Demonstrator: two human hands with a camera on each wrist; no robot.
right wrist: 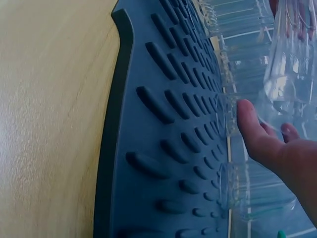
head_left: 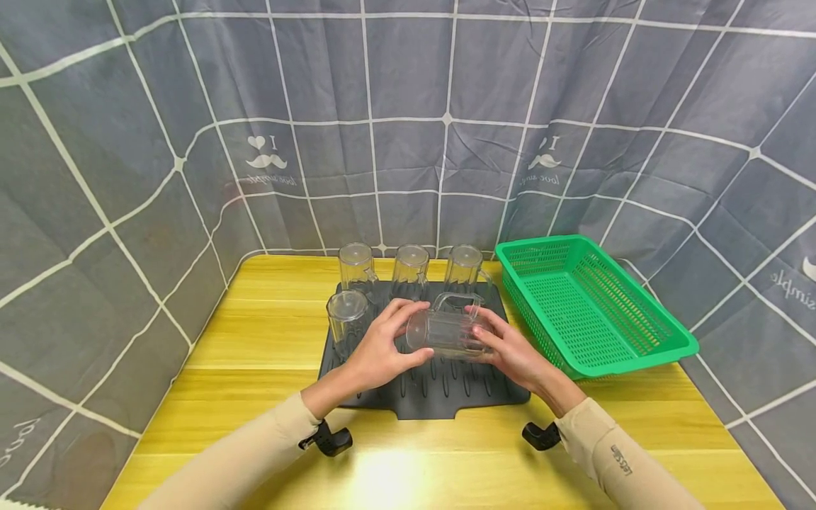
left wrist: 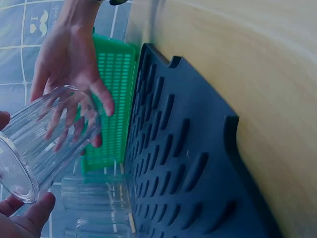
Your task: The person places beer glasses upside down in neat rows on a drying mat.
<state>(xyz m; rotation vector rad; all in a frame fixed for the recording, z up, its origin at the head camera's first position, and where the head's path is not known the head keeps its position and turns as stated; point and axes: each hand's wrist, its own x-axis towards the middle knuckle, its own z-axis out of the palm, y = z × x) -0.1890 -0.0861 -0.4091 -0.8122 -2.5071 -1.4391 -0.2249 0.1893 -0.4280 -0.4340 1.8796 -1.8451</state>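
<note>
A clear glass mug (head_left: 446, 334) lies on its side in the air over a black ridged mat (head_left: 423, 404), its handle toward the back. My left hand (head_left: 376, 354) grips the base end, thumb and fingertips on either side of the bottom (left wrist: 20, 173). My right hand (head_left: 516, 358) is at the mouth end with fingers spread around the rim; in the left wrist view several of them show through the glass. The thumb side of this hand (right wrist: 277, 153) stands away from the glass in the right wrist view.
Three glass mugs stand base up along the mat's back, including a middle one (head_left: 411, 262); another mug (head_left: 347, 315) stands at the mat's left. A green plastic basket (head_left: 548, 333) sits right of the mat. A grey checked curtain (head_left: 408, 163) encloses the wooden table (head_left: 268, 319).
</note>
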